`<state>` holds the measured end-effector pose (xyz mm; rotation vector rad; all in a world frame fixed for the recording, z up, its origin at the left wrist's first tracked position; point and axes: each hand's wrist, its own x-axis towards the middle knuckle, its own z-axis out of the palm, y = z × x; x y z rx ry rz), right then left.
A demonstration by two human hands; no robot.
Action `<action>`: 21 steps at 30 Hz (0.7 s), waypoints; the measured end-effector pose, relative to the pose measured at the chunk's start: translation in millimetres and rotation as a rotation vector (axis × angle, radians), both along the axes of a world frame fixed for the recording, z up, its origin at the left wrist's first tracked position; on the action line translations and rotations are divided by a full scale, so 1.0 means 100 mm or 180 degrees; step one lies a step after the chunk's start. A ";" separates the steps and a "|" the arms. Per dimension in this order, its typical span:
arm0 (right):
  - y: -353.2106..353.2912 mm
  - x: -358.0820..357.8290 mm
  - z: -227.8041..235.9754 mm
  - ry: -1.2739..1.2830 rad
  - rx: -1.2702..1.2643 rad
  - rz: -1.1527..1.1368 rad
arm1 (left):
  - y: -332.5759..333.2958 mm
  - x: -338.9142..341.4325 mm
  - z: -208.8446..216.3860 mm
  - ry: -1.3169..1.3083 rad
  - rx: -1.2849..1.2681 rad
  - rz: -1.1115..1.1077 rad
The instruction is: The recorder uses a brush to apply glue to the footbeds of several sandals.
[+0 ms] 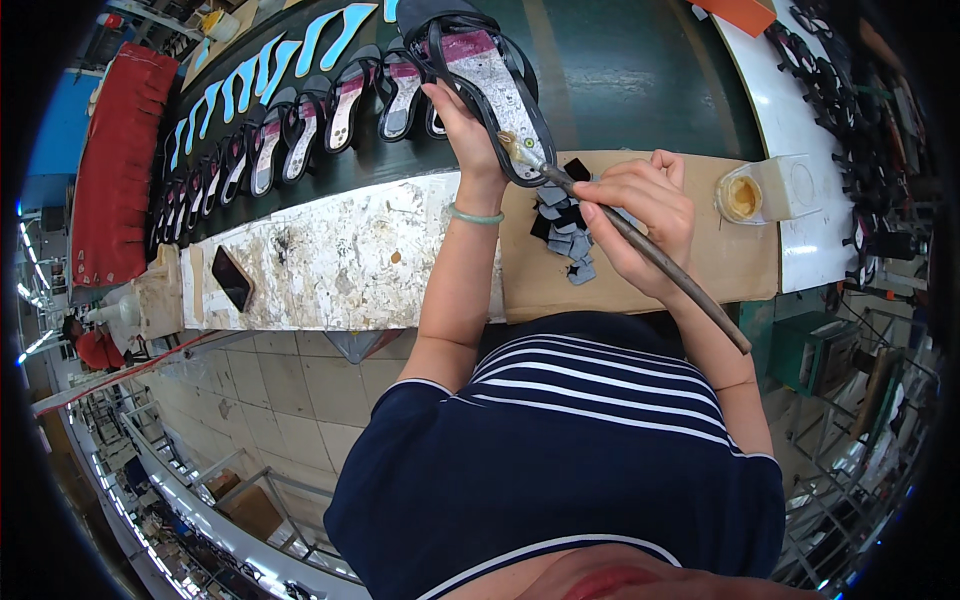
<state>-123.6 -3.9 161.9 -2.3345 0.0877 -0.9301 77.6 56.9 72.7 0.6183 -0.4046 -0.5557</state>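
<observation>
Just above the bench, my left hand (pixel 472 140) supports a black strappy sandal (pixel 490 85), its fingers partly hidden behind the sole. My right hand (pixel 645 215) is closed around the long wooden handle of a brush (pixel 675 275). The bristle end touches the heel area of the sandal's insole, where a yellowish smear shows. Below the sandal, a loose heap of small grey and black square pads (pixel 570 240) lies on a brown cardboard sheet (pixel 680 285). An open tub of yellowish paste (pixel 740 197) stands to the right of my right hand.
A row of similar sandals (pixel 300 140) lines the dark green belt (pixel 620 80), with light blue cut-out pieces (pixel 330 38) behind them. A dark phone-like slab (pixel 232 280) lies on the stained white board (pixel 340 260). Red padded cloth (pixel 120 160) hangs at far left.
</observation>
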 end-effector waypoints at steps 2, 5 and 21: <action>-0.02 -0.03 -0.01 -0.0052 -0.0063 0.0055 | -0.02 -0.04 0.08 0.0119 0.0060 0.0214; -0.08 -0.06 0.07 0.0100 -0.0070 0.0203 | -0.01 0.00 0.07 -0.0015 0.0050 0.0133; -0.87 0.26 0.66 0.1064 -0.0227 0.1790 | -0.08 -0.02 0.19 0.0078 0.0354 -0.0806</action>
